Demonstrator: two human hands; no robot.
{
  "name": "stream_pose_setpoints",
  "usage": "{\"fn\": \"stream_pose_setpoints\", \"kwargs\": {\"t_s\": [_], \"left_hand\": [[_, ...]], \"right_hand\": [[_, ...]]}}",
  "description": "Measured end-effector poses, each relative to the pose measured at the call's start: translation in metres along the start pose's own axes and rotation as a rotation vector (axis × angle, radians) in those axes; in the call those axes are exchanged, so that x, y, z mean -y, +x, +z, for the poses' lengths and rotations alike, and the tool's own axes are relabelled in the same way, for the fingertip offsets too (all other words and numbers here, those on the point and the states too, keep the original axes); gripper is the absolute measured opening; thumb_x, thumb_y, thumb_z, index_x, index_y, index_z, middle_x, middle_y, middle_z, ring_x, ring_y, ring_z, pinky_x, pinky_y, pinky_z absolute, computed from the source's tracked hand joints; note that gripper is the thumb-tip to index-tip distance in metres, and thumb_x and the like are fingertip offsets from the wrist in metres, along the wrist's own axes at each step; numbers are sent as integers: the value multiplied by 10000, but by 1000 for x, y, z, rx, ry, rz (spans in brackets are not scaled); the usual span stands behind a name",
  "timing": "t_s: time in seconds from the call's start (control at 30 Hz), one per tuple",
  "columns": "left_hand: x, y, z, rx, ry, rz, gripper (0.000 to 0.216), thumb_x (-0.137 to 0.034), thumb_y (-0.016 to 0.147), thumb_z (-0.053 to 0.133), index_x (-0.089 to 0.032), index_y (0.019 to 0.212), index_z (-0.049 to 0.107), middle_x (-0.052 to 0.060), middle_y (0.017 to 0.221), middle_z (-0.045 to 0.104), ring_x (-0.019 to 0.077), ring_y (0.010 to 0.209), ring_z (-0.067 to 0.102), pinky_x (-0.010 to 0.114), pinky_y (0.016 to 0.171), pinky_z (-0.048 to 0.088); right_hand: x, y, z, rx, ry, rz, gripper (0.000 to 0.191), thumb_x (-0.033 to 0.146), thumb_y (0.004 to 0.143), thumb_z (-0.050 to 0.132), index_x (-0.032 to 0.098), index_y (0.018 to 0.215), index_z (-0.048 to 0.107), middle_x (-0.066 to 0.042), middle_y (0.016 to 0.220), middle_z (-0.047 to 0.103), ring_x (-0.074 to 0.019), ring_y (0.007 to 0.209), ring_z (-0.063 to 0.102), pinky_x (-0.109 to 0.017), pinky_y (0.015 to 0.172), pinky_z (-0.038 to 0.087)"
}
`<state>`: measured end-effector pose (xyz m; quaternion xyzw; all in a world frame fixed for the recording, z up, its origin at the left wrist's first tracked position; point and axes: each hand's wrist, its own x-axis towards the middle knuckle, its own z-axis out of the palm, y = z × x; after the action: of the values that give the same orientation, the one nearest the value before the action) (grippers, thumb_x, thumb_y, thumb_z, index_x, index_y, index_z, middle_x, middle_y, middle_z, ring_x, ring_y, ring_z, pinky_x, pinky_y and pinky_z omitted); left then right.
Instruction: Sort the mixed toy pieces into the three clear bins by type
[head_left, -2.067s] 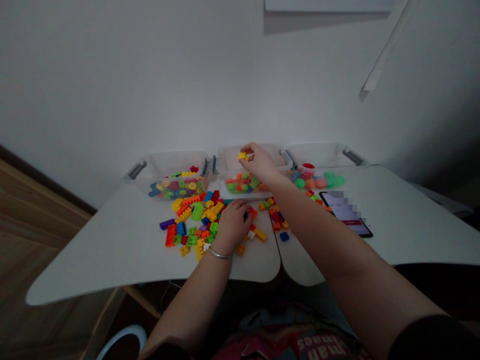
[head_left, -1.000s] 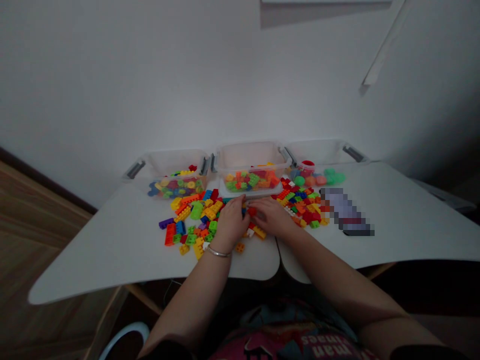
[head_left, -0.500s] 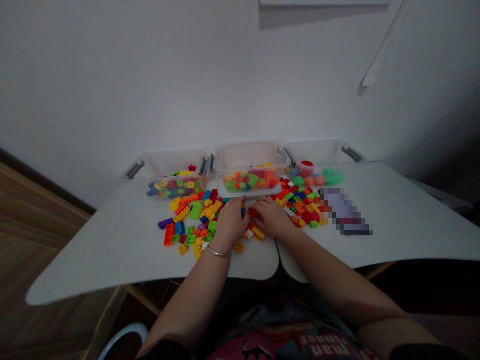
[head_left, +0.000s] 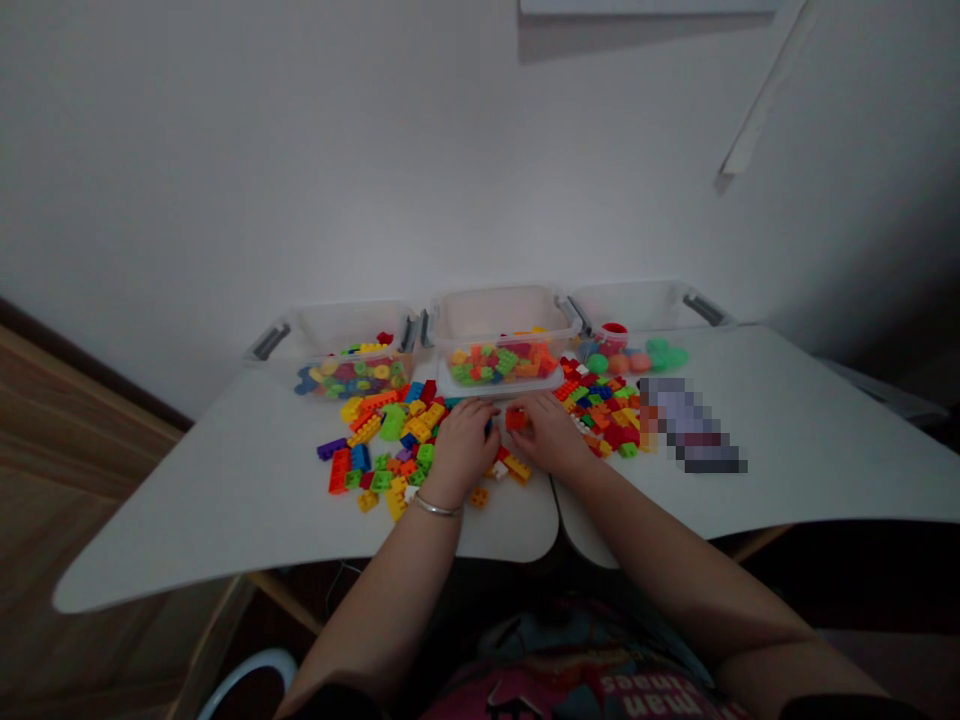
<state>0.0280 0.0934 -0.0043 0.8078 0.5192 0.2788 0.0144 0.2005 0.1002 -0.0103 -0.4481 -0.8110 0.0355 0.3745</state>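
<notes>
My right hand (head_left: 551, 436) pinches a red building brick (head_left: 516, 419) between its thumb and fingers. Just to the left, my left hand (head_left: 465, 445) has its fingers curled around a blue building brick (head_left: 489, 427), of which only a sliver shows. A narrow gap separates the two hands. Below them lie a yellow brick (head_left: 516, 466) and a white piece (head_left: 500, 470). Many loose bricks in mixed colours spread out beside my left hand, among them a lime green one (head_left: 391, 421).
Three clear plastic bins stand along the wall: a left bin (head_left: 352, 325) and a middle bin (head_left: 504, 305) with bricks, and a right bin (head_left: 637, 305) with round green and orange pieces. A pixelated flat object (head_left: 686, 420) lies on the white table (head_left: 795, 440) at right.
My right hand has drawn slightly away from my left and lifted the red brick, which now shows clearly between its fingers. My left hand has barely moved.
</notes>
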Motion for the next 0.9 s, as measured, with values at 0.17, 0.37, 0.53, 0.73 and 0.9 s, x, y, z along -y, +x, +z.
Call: {"fn": "stream_pose_setpoints", "kwargs": {"t_s": [0.17, 0.37, 0.53, 0.73, 0.9], "left_hand": [[0, 0, 1, 8, -1, -14, 222, -170, 851, 570, -181, 1009, 726, 80, 1188, 694, 248, 1195, 572, 436, 1083, 452], [-1, 0, 0, 29, 2, -27, 221, -182, 865, 560, -184, 1003, 733, 70, 1188, 696, 257, 1204, 567, 443, 1083, 455], [0, 0, 0, 36, 7, -31, 221, -185, 865, 557, -182, 999, 733, 63, 1201, 690, 261, 1211, 558, 437, 1081, 456], [0, 1, -1, 50, 5, -33, 229, -185, 868, 546, -194, 999, 733, 59, 1218, 683, 262, 1221, 551, 448, 1092, 445], [-2, 1, -3, 46, 6, -23, 224, -166, 854, 557, -191, 986, 736, 74, 1196, 691, 256, 1204, 565, 447, 1083, 454]], "right_hand": [[1, 12, -20, -361, 69, -20, 213, 241, 821, 603, 215, 1031, 580, -83, 999, 657, -242, 954, 602, -436, 874, 496], [-11, 57, -50, -576, 255, 112, 289, 348, 836, 622, 229, 1091, 556, -57, 1016, 633, -179, 823, 601, -366, 761, 536], [-26, 109, -59, -629, 412, 60, 304, 361, 852, 602, 255, 1119, 501, -54, 1091, 604, -179, 1007, 614, -344, 857, 538], [-18, 141, -40, -502, 418, 86, 269, 263, 826, 585, 246, 1076, 488, -53, 1103, 625, -166, 964, 631, -357, 878, 535], [-5, 137, -32, -299, 229, 144, 241, 205, 797, 598, 212, 1031, 542, -54, 1034, 667, -163, 867, 632, -346, 823, 525]]}}
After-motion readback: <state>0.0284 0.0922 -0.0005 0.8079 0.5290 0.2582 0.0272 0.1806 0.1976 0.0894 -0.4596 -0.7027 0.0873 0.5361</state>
